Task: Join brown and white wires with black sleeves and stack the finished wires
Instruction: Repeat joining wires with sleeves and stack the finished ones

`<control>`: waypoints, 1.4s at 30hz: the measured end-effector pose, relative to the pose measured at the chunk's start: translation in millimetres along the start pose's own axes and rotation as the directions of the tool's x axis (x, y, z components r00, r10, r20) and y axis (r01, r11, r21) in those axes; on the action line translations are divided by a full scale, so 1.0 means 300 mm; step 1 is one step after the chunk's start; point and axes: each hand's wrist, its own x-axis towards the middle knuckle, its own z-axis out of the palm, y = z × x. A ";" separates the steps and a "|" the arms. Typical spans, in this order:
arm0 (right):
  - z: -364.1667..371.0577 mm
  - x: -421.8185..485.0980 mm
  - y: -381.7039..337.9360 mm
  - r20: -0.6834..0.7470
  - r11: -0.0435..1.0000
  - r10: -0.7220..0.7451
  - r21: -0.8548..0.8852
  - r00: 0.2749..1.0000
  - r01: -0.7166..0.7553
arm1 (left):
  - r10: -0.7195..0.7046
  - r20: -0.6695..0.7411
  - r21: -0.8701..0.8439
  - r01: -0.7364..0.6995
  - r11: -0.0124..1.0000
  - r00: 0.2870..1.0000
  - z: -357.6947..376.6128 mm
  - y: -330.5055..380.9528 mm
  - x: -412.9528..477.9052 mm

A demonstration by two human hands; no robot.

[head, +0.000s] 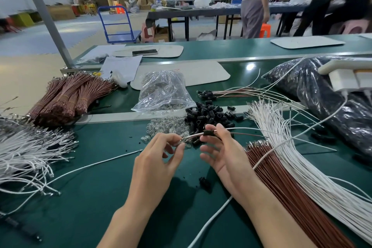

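Observation:
My right hand (223,153) pinches a black sleeve (208,132) threaded on a white and a brown wire (247,134) that trail off to the right. My left hand (159,159) pinches the metal-tipped ends of those wires (191,137) just left of the sleeve. A heap of loose black sleeves (209,116) lies right behind my hands. Finished joined wires (225,93) lie stacked further back, sleeves pointing left. Loose brown wires (281,183) and white wires (298,159) fan out at my right.
Bundled brown wires (66,96) and loose white wires (26,153) lie at the left. A clear plastic bag (163,90) and small clear parts (169,127) sit behind my hands. A large dark bag (326,94) lies at the right. People stand at far tables.

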 end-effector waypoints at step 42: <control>0.025 -0.028 0.017 0.095 0.948 -0.086 -0.299 0.992 0.111 | -0.029 0.080 -0.092 0.036 0.995 0.996 0.020 0.006 -0.007</control>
